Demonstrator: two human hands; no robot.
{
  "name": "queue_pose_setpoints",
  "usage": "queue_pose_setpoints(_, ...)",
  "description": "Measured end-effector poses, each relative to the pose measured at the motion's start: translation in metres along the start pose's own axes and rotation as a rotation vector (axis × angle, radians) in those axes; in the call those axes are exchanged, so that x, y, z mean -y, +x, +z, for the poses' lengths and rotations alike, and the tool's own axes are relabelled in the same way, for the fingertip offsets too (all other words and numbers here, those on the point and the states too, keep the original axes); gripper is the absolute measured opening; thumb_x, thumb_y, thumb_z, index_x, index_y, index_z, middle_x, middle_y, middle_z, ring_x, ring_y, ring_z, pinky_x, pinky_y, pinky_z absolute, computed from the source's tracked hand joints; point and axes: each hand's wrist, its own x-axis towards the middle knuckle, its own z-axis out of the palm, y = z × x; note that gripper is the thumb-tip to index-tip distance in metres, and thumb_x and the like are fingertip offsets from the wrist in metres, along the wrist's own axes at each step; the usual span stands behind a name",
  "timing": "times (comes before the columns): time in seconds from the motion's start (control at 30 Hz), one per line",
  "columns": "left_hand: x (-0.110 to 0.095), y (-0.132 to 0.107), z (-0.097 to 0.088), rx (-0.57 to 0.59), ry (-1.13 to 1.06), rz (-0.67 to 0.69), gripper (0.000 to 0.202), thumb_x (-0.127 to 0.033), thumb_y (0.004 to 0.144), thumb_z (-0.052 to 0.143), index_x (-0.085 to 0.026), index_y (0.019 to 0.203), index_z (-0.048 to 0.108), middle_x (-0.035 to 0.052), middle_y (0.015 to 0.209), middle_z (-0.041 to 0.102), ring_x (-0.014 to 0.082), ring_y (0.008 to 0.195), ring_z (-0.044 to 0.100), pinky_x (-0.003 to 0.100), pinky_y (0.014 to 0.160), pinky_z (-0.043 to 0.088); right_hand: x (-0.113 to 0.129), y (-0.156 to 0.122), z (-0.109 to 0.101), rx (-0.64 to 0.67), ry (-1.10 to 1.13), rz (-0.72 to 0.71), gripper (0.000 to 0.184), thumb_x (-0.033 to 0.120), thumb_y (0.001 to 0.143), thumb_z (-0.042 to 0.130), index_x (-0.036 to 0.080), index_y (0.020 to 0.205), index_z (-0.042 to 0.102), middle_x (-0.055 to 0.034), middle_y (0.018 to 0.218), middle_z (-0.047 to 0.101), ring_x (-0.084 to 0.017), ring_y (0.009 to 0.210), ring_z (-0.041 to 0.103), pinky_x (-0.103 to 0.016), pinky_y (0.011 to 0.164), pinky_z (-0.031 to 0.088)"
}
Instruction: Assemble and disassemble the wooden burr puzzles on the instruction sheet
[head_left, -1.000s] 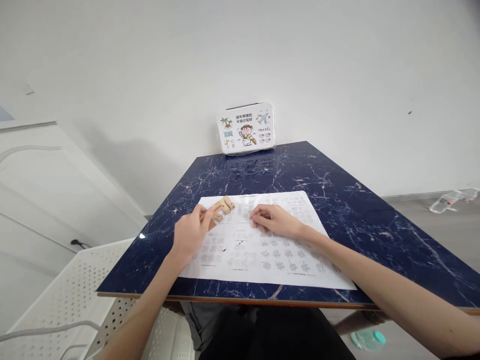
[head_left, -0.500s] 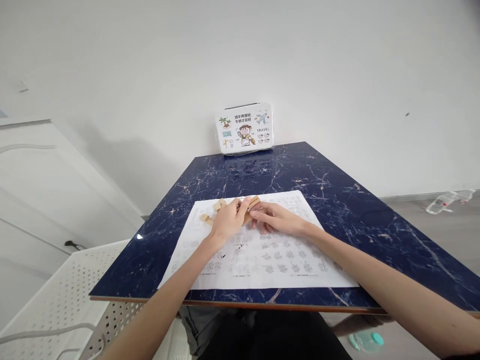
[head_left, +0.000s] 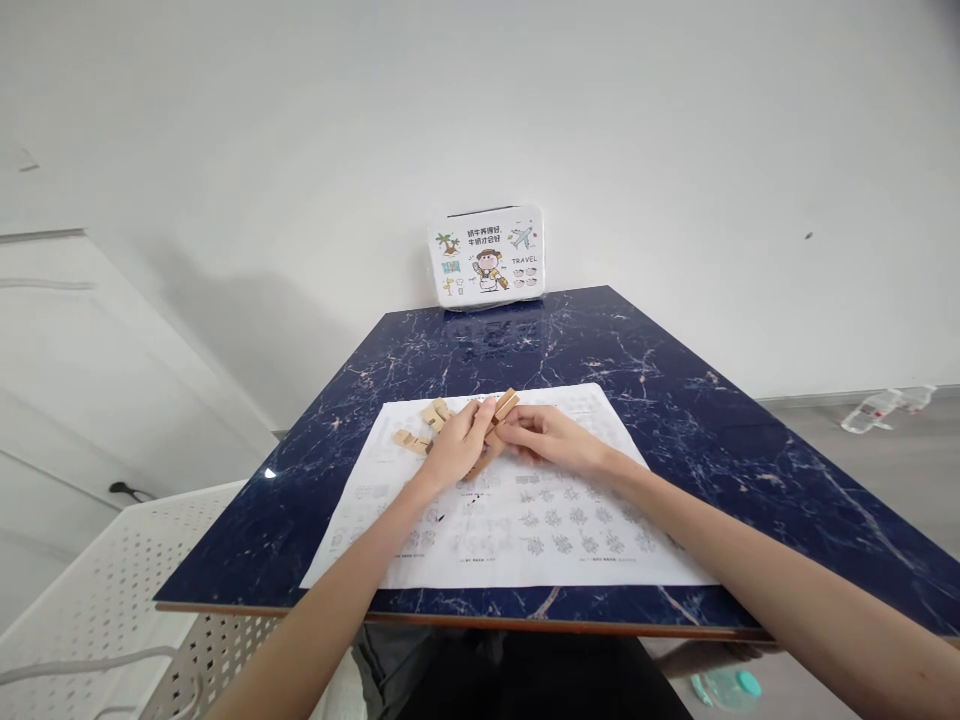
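My left hand [head_left: 456,442] is closed around light-brown notched wooden puzzle pieces [head_left: 507,404]. Its thumb presses on top, and one stick juts up to the right past it. My right hand [head_left: 553,438] meets it from the right, fingers curled and pinching the same wooden cluster. Below the left palm, another part of the wood [head_left: 484,464] slants down to the left. More notched wooden blocks [head_left: 412,441] stick out left of the left hand; whether they are joined to the held ones is hidden. Beneath everything lies a printed paper sheet [head_left: 577,570] with rows of small diagrams.
The sheet rests on a dark blue marbled table [head_left: 697,450]. At its far edge a white case with cartoon prints [head_left: 487,258] leans by the wall. A white perforated surface [head_left: 112,570] stands at left. Plastic bottles [head_left: 874,410] lie on the floor at right.
Both hands stay together on the sheet. The wood between them has tilted, with its right end raised and a piece now showing below the left palm. The camera view has shifted slightly.
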Motion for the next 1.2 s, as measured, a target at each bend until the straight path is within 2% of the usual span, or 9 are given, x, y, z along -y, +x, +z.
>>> queue_pose_setpoints(0.13,0.002,0.001,-0.001,0.017,-0.058,-0.038,0.054,-0.068,0.106,0.034,-0.021,0.091,0.058,0.0013,0.077,0.063,0.0186,0.073,0.064,0.031,0.067,0.049,0.002,0.000,-0.002,-0.126,-0.002,-0.004,0.032,0.049,0.095,0.065,0.021,0.080,0.064,0.0044,0.058,0.049,-0.012,0.052,0.041,-0.028,0.053,0.033)
queue_pose_setpoints(0.37,0.007,0.002,-0.005,-0.035,-0.003,-0.043,0.047,-0.064,0.104,0.043,-0.021,0.099,0.060,0.0049,0.088,0.069,0.0195,0.076,0.065,0.031,0.067,0.048,-0.004,0.003,-0.006,-0.168,0.109,0.007,0.030,0.045,0.092,0.066,0.022,0.075,0.060,0.0057,0.056,0.044,-0.011,0.050,0.034,-0.027,0.049,0.025)
queue_pose_setpoints(0.57,0.007,0.002,-0.007,0.055,0.066,-0.003,0.043,-0.061,0.103,0.046,-0.021,0.099,0.062,0.0053,0.087,0.074,0.0215,0.076,0.067,0.031,0.067,0.046,0.001,0.004,-0.010,-0.259,0.190,-0.016,0.038,0.049,0.087,0.070,0.022,0.066,0.053,0.0043,0.056,0.045,-0.010,0.049,0.035,-0.028,0.048,0.025)
queue_pose_setpoints(0.7,0.004,0.000,-0.007,0.110,0.163,0.003,0.028,-0.049,0.098,0.058,-0.022,0.102,0.066,0.0068,0.100,0.077,0.0265,0.088,0.071,0.034,0.073,0.048,0.005,0.004,-0.015,-0.417,0.322,-0.023,0.041,0.052,0.084,0.074,0.023,0.066,0.051,0.0049,0.058,0.038,-0.010,0.049,0.029,-0.029,0.046,0.023)
queue_pose_setpoints(0.83,0.002,-0.002,-0.006,0.093,0.187,0.039,0.032,-0.054,0.098,0.059,-0.024,0.107,0.068,0.0073,0.114,0.078,0.0305,0.104,0.071,0.040,0.088,0.051,0.001,0.008,-0.022,-0.556,0.421,-0.012,0.044,0.048,0.082,0.075,0.025,0.065,0.041,0.0059,0.060,0.033,-0.010,0.048,0.026,-0.031,0.046,0.021)
queue_pose_setpoints(0.9,0.001,-0.002,-0.006,0.090,0.176,0.061,0.035,-0.055,0.101,0.056,-0.025,0.115,0.068,0.0080,0.122,0.076,0.0314,0.110,0.070,0.043,0.095,0.050,-0.003,0.010,-0.025,-0.579,0.433,-0.004,0.047,0.049,0.082,0.074,0.026,0.066,0.036,0.0060,0.060,0.033,-0.011,0.048,0.026,-0.032,0.046,0.021)
queue_pose_setpoints(1.0,0.001,-0.002,-0.007,0.100,0.179,0.080,0.035,-0.053,0.103,0.053,-0.025,0.120,0.066,0.0094,0.125,0.075,0.0319,0.112,0.070,0.043,0.096,0.051,-0.007,0.011,-0.027,-0.574,0.446,0.006,0.047,0.050,0.082,0.075,0.026,0.068,0.037,0.0056,0.061,0.037,-0.010,0.047,0.027,-0.032,0.045,0.022)
queue_pose_setpoints(1.13,0.000,-0.002,-0.008,0.113,0.149,0.111,0.031,-0.048,0.105,0.050,-0.025,0.117,0.066,0.0086,0.121,0.076,0.0296,0.107,0.072,0.040,0.091,0.052,-0.009,0.011,-0.027,-0.569,0.466,0.013,0.046,0.051,0.082,0.077,0.025,0.069,0.041,0.0050,0.061,0.040,-0.010,0.048,0.028,-0.032,0.046,0.024)
queue_pose_setpoints(1.2,-0.001,-0.002,-0.009,0.120,0.107,0.099,0.032,-0.048,0.106,0.048,-0.024,0.115,0.066,0.0090,0.116,0.077,0.0268,0.095,0.074,0.037,0.082,0.053,-0.009,0.010,-0.027,-0.570,0.470,0.022,0.046,0.051,0.082,0.076,0.025,0.068,0.041,0.0046,0.061,0.040,-0.011,0.048,0.029,-0.032,0.046,0.025)
